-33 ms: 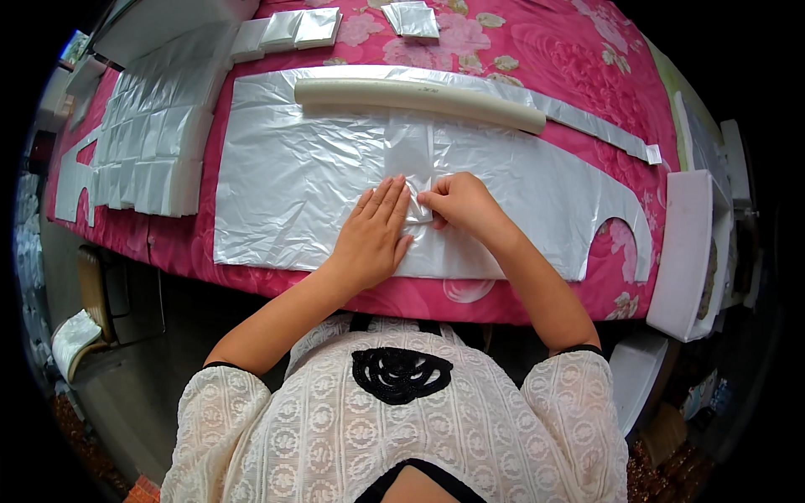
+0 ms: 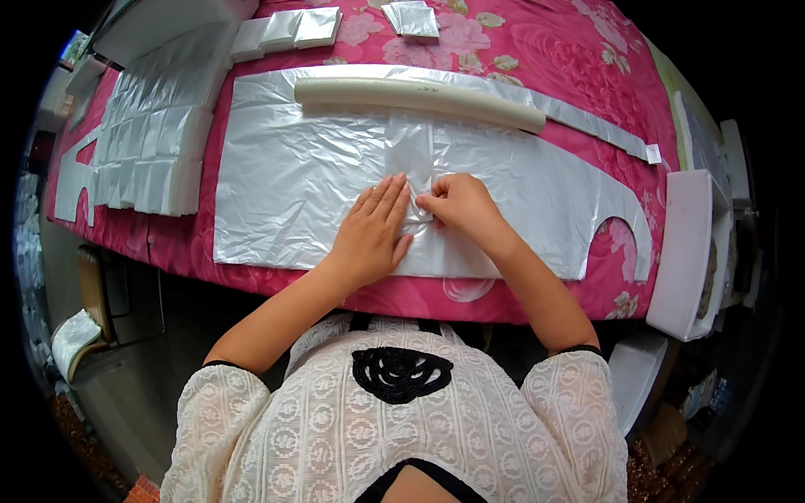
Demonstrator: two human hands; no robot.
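Observation:
A large sheet of thin white plastic film [image 2: 285,184], shaped like a disposable apron with a curved cutout, lies spread in front of me. On its middle sits a narrow folded strip of the same film [image 2: 408,149]. My left hand [image 2: 371,226] rests flat, fingers stretched together, at the left side of this strip. The fingers of my right hand [image 2: 457,204] are curled in a pinch at the strip's right edge, near the fingertips of the left. Just what the pinch takes in is partly hidden. A cream-coloured tube [image 2: 419,99] lies across the sheet's far part.
Stacks of folded white film packets [image 2: 151,142] cover the table's left side. More folded packets [image 2: 302,29] and a small pile [image 2: 412,18] lie at the back. A pink flowered cloth [image 2: 579,75] covers the table. A white foam box [image 2: 683,251] stands at the right edge.

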